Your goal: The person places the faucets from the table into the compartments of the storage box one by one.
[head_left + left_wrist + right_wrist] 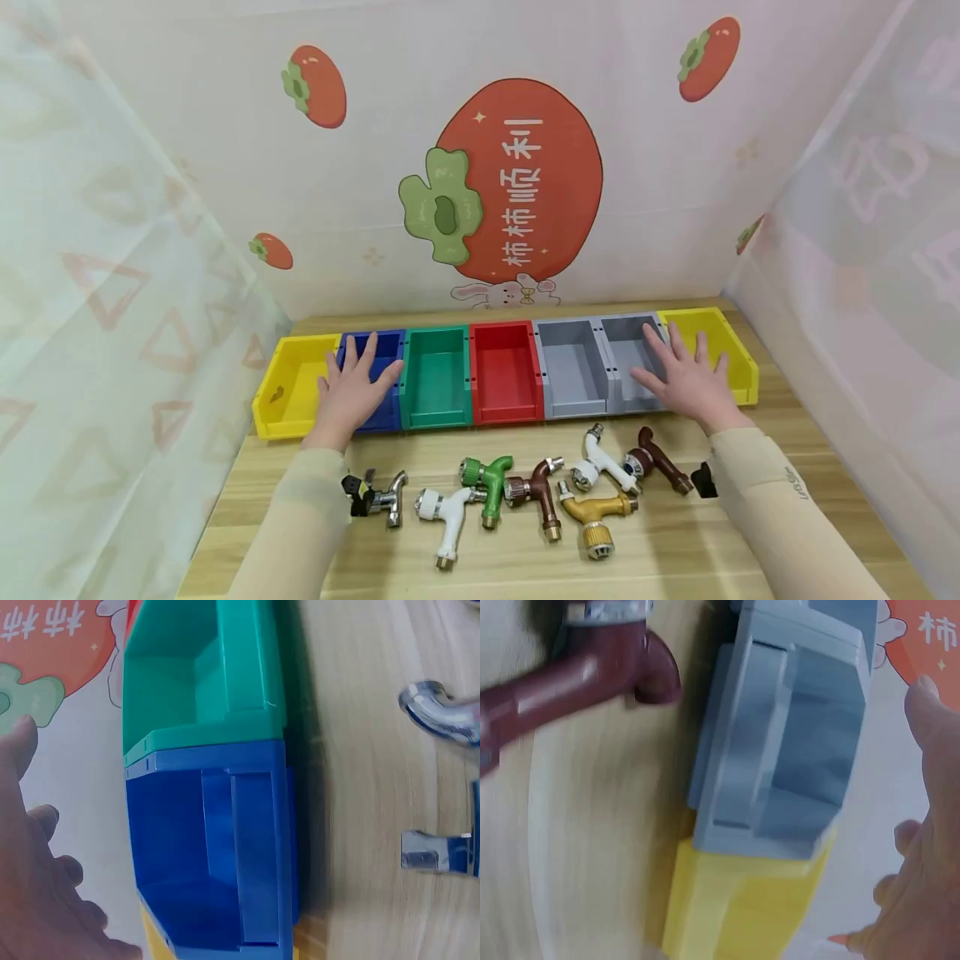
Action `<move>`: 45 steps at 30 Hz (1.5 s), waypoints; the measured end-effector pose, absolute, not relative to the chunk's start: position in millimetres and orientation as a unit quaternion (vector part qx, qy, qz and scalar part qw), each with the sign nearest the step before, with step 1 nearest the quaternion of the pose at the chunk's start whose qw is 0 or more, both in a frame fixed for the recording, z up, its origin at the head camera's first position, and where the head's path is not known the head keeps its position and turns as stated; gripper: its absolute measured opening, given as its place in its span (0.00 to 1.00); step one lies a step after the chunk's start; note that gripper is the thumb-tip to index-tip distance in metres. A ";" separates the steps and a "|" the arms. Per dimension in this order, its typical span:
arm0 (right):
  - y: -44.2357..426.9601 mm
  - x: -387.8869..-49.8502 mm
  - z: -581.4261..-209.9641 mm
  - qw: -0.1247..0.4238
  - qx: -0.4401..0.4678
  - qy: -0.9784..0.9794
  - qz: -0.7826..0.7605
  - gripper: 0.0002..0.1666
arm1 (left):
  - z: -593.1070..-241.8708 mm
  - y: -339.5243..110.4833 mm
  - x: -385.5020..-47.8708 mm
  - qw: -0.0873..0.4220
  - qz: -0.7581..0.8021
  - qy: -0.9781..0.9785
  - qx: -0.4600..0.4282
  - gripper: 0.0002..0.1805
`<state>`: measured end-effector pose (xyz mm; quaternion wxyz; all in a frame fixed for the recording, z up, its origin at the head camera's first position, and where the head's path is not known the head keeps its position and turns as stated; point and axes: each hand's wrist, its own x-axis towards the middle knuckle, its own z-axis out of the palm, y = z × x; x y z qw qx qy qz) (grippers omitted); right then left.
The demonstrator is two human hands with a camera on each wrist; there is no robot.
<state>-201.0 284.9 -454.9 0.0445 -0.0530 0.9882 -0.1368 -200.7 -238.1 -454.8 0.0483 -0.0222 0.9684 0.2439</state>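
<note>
My left hand (352,392), fingers spread, hovers over the blue bin (259,855) near the left end of a row of bins. Fingers also spread, my right hand (693,383) is above the right grey bin (735,735) and the yellow bin (738,367) at the right end. Neither hand holds anything. In front of the bins lie several faucets: a chrome one (392,498), a white one (452,521), a green one (493,487), a brown one (542,492), a gold one (600,510), a second white one (600,458) and a second brown one (660,458).
Between the hands stand a green bin (437,412), a red bin (507,408) and another grey bin (573,404). A second yellow bin (285,425) ends the row at left. Printed cloth walls (360,167) enclose the wooden table (420,575) at the back and sides.
</note>
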 end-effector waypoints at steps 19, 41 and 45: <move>327.7 -158.2 -452.8 0.051 -0.314 0.942 -0.110 0.68 | -454.9 -236.3 -211.0 0.129 0.489 0.859 -0.082 0.49; 324.5 -138.4 -502.9 0.030 -0.493 0.870 -0.007 0.69 | -488.0 -235.4 -215.2 0.149 0.560 0.810 -0.092 0.35; 327.0 -139.4 -509.3 0.006 -0.515 0.857 0.003 0.65 | -489.1 -238.4 -215.6 0.156 0.557 0.811 -0.091 0.35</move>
